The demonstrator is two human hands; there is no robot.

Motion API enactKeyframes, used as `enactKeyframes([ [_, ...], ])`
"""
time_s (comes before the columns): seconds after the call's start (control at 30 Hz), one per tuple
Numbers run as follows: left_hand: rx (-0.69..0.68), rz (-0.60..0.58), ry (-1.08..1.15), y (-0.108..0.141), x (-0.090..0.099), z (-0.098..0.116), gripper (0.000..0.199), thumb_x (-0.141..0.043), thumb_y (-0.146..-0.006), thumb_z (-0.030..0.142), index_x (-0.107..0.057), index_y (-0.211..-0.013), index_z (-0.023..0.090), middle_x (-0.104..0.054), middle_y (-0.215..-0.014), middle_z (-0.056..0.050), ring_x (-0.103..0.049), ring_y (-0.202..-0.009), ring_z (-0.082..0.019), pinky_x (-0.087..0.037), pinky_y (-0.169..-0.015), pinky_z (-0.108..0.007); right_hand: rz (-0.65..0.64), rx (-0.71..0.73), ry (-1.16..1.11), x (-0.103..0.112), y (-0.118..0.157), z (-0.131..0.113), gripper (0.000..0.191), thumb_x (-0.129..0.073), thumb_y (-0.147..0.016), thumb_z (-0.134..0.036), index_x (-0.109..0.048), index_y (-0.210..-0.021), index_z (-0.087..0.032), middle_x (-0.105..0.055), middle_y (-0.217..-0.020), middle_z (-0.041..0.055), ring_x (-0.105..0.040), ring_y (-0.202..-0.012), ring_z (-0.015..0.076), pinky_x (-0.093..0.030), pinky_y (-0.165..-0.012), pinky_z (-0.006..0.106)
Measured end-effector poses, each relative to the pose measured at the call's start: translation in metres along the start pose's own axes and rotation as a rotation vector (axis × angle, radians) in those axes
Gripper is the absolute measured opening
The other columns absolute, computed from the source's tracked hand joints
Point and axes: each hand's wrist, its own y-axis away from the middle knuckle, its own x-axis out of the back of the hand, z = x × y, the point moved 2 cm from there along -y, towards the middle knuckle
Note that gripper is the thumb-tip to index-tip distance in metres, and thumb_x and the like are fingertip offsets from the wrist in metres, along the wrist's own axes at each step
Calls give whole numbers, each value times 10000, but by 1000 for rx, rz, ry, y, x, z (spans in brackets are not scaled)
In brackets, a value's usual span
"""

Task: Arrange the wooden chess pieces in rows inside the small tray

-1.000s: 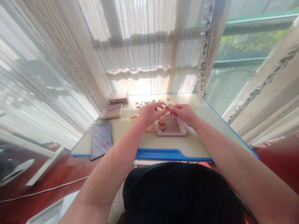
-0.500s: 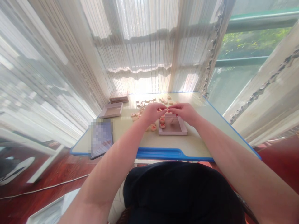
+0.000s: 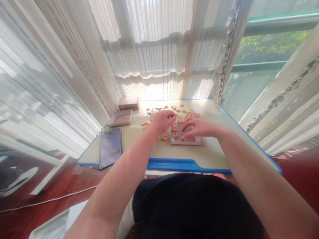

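A shallow open box (image 3: 185,143) stands near the front of the table, with a column of round Chinese chess pieces (image 3: 174,134) marked in red along its left side. My right hand (image 3: 199,127) is over the box, its fingers apart. The thumb is close to a pale piece (image 3: 183,138) on the box floor; I cannot tell if they touch. My left hand (image 3: 163,120) hovers at the box's far left corner with thumb and fingers pinched together. Whatever those fingertips hold, if anything, is hidden. A loose red-marked piece (image 3: 165,136) lies on the table left of the box.
More pieces (image 3: 157,109) are scattered behind my hands, some partly hidden. At the left stand an open box lid (image 3: 121,118), a stack of flat boxes (image 3: 128,103) and a dark tablet (image 3: 111,147). The table has a blue front edge (image 3: 171,164).
My right hand has parted from my left, coming down and toward me over the box with its fingers spreading. My left hand stays nearly where it was.
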Motion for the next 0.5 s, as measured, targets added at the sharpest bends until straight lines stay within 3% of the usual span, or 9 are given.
enactKeyframes([
  [0.17, -9, -20, -27, 0, -3, -2, 192, -524, -770, 261, -700, -736, 194, -680, -724, -6, -582, -690, -156, -448, -680, -277, -70, -14, 43, 0, 2, -1, 203, -686, -649, -484, -744, -771, -333, -664, -1013, -1, -557, -1026, 282, -466, -853, 378],
  [0.37, 5, -24, -20, 1, 0, -2, 197, -522, -772, 273, -701, -764, 192, -680, -730, -14, -583, -687, -160, -446, -672, -280, -20, -73, 83, 5, 4, -1, 153, -692, -647, -335, -741, -787, -295, -680, -890, 28, -560, -1004, 286, -480, -797, 376],
  [0.5, 18, -31, -24, 1, 0, -4, 189, -528, -766, 274, -696, -746, 191, -672, -711, -13, -577, -675, -158, -444, -660, -277, -66, -78, 54, 5, 6, -1, 161, -708, -629, -337, -747, -783, -311, -682, -904, 20, -581, -962, 274, -486, -767, 362],
])
